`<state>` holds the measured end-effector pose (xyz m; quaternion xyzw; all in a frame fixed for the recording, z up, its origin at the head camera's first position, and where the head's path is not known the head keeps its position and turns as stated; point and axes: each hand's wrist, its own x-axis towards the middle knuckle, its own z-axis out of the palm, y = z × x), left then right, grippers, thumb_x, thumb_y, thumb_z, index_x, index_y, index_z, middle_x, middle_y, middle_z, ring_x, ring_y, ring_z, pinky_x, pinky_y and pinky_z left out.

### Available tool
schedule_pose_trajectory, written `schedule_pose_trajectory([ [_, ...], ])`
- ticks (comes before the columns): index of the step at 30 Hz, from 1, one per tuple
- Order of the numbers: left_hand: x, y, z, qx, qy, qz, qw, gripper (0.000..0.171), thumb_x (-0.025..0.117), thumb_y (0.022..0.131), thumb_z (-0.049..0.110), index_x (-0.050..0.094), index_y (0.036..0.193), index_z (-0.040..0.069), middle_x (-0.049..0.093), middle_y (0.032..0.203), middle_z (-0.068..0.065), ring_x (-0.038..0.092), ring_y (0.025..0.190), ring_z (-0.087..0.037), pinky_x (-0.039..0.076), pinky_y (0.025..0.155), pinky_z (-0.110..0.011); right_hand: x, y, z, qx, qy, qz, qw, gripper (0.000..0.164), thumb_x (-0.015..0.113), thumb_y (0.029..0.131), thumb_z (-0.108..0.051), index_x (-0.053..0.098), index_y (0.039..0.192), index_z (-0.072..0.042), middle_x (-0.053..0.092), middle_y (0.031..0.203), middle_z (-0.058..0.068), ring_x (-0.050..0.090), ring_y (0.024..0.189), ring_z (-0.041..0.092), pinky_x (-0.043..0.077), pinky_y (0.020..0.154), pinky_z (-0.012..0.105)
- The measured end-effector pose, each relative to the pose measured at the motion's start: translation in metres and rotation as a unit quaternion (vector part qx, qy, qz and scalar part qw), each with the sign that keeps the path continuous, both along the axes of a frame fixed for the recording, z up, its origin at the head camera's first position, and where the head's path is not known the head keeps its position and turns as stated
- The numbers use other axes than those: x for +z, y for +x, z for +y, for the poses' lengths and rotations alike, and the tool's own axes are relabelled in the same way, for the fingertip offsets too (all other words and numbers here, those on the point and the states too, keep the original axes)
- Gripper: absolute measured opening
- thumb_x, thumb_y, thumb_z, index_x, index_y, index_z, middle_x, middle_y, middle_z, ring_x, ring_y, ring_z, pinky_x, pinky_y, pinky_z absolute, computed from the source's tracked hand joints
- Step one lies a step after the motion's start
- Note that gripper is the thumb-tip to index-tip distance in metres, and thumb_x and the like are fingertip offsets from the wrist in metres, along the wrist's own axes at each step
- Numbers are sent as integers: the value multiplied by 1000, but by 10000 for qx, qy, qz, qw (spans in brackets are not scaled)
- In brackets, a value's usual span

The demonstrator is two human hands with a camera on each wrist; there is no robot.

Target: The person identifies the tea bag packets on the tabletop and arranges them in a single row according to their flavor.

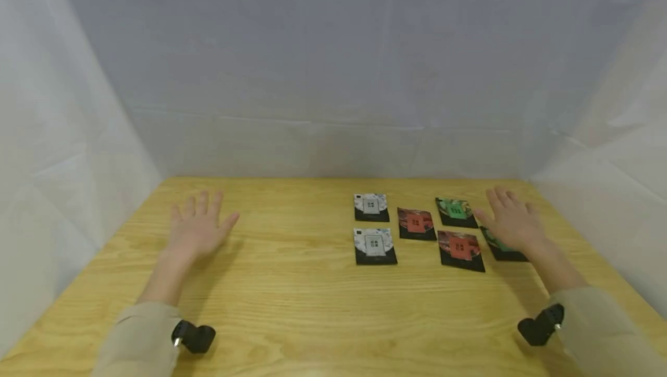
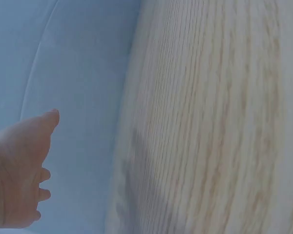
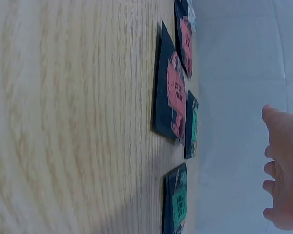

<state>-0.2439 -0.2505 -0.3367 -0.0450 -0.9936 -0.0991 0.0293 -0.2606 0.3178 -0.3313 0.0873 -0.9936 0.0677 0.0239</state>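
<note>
My left hand (image 1: 199,231) hovers over the left part of the wooden table with its fingers spread, holding nothing. On the right, my right hand (image 1: 513,222) is spread above the packets and partly covers a green-labelled packet (image 1: 504,249). Another green packet (image 1: 455,212) lies just left of that hand. Two red-labelled packets, one further back (image 1: 416,223) and one nearer (image 1: 461,251), lie towards the middle. Left of them are two white-labelled packets, a back one (image 1: 371,207) and a front one (image 1: 374,246). All are flat, with black lower parts.
The wooden table (image 1: 292,313) has a pale sheet (image 1: 323,76) hanging behind it and more sheeting at both sides. A small black camera is strapped on each sleeve, left (image 1: 194,336) and right (image 1: 541,325).
</note>
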Motion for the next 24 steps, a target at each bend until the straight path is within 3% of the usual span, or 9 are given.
schedule_pose_trajectory([
  [5,1,-2,11,-154,-47,-35,9999,82,21,95,59,5,147,-2,-3,147,-34,-6,133,-52,-15,99,-65,1,0,-13,82,-32,-14,10000,83,21,96,-59,10,146,7,7,147,33,5,133,51,0,100,70],
  [12,1,-7,32,-267,-167,-63,9995,84,21,94,62,4,148,0,-2,148,-31,-6,133,-51,-13,101,-64,1,-2,-32,168,68,25,9998,80,33,96,-56,16,146,4,12,148,31,10,133,49,4,99,72],
  [18,-2,-12,51,-366,-327,-77,9988,85,23,95,60,3,147,-4,4,150,-28,2,136,-46,-8,105,-62,-5,-4,-47,371,98,115,9992,74,39,97,-48,20,146,4,14,148,29,14,133,48,8,101,69],
  [24,-4,-16,74,-597,-463,-110,9971,81,29,97,54,6,146,-5,8,151,-25,8,137,-42,-2,107,-61,-11,-8,-59,667,104,164,9976,71,38,98,-46,21,145,5,15,148,29,14,134,46,10,104,64],
])
